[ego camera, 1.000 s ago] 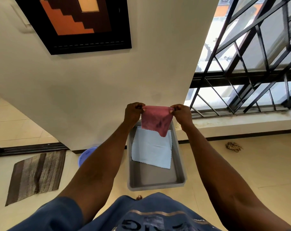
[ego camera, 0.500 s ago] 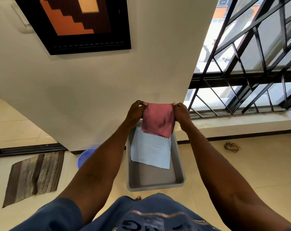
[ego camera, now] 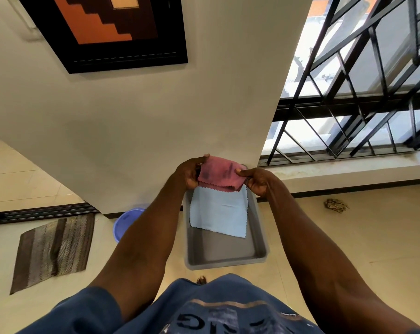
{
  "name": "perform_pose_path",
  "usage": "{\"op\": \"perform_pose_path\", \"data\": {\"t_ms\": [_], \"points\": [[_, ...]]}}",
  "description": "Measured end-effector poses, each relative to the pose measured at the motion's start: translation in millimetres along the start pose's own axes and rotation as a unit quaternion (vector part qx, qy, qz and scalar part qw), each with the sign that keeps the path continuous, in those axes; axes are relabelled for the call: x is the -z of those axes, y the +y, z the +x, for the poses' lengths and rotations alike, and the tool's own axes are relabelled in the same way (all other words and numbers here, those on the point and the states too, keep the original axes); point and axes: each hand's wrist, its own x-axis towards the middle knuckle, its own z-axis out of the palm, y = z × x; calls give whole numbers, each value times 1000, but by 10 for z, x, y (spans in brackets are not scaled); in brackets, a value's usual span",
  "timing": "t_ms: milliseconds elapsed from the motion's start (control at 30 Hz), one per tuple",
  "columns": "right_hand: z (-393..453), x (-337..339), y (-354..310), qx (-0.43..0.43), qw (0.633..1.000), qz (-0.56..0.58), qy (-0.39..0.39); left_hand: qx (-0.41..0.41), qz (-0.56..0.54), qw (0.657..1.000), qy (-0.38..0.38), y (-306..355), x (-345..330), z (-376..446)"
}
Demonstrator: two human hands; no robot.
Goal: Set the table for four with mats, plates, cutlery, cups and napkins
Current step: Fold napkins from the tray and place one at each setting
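Rug: a striped brown rug (ego camera: pixel 53 249) lies on the tiled floor at far left.
Picture: a dark-framed picture (ego camera: pixel 112 30) with orange steps hangs on the cream wall, upper left.
Basin: part of a blue basin (ego camera: pixel 124 221) shows on the floor at the foot of the wall, behind the left forearm.
Left hand: the left hand (ego camera: pixel 188 173) pinches the left edge of a pink napkin (ego camera: pixel 219 173), thumb on top and fingers curled beneath.
Napkin: folded, with dark smudges and a zigzag edge; it is held in the air between both hands, above the far end of the tray.
Tray: a grey tray (ego camera: pixel 228 251) sits on the floor below the hands; a pale blue napkin (ego camera: pixel 219 210) lies flat in its far half.
Right hand: the right hand (ego camera: pixel 258 180) pinches the napkin's right edge between thumb and curled fingers.
Window: a window with black bars (ego camera: pixel 363 92) fills the upper right.
Scrap: a small crumpled brownish scrap (ego camera: pixel 335 205) lies on the floor at right.
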Motion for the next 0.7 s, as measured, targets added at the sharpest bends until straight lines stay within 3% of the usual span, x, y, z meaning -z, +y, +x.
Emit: {"op": "perform_pose_path", "data": {"t_ms": [133, 300, 500, 700], "points": [[-24, -14, 41, -27, 999, -5, 23, 15, 6, 1000, -8, -106, 63, 1], [-88, 20, 75, -10, 997, -81, 5, -42, 46, 998, -31, -240, 95, 58], [-99, 34, 92, 4, 997, -80, 22, -107, 80, 991, -10, -291, 77, 68], [-120, 52, 178, -3, 999, -13, 47, -88, 68, 993, -39, -360, 66, 58]]}}
